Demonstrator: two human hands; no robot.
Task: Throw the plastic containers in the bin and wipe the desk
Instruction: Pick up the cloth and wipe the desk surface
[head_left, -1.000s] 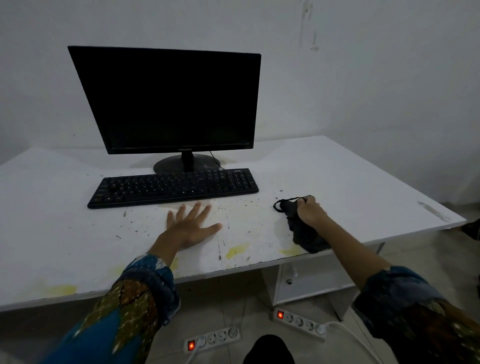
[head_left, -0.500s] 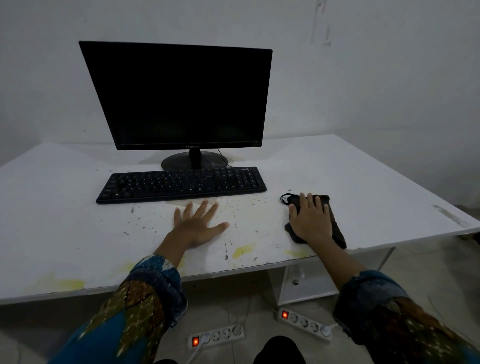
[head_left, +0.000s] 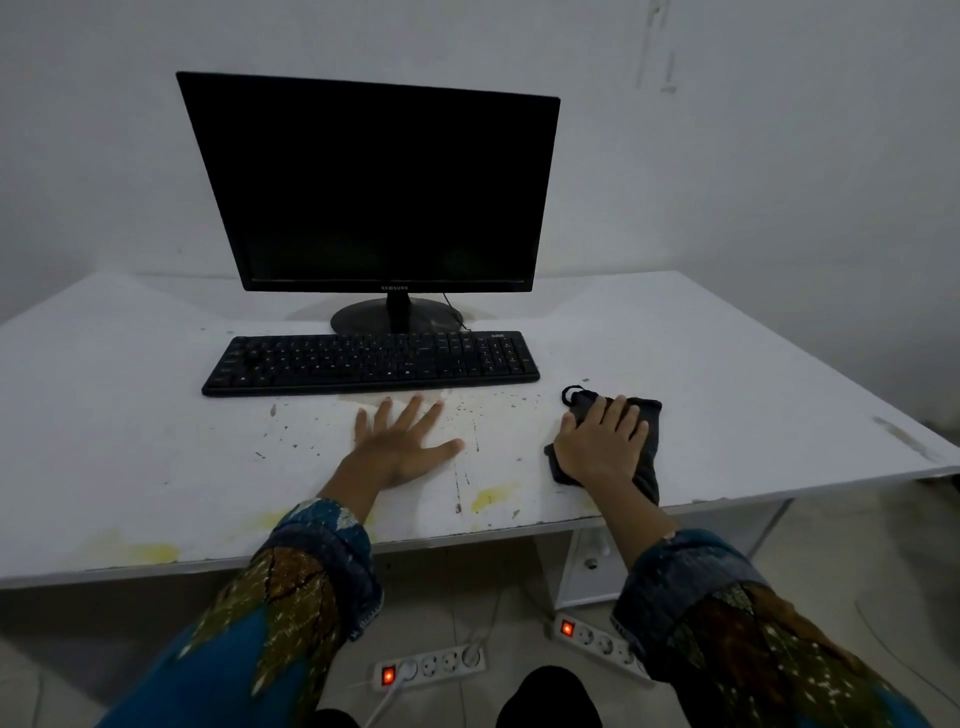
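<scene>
Two hands are laid on the desk (head_left: 130, 415): left hand (head_left: 402, 452) spread and empty, likely for bracing; right hand (head_left: 597, 449) pressed, fingers (head_left: 613, 415) straight, on the cloth (head_left: 648, 415) for wiping.

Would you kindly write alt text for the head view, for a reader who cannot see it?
A person's right hand presses a dark cloth flat on a stained white desk, while the left hand lies spread, palm down, nearby. A black keyboard and dark monitor stand behind.
</scene>
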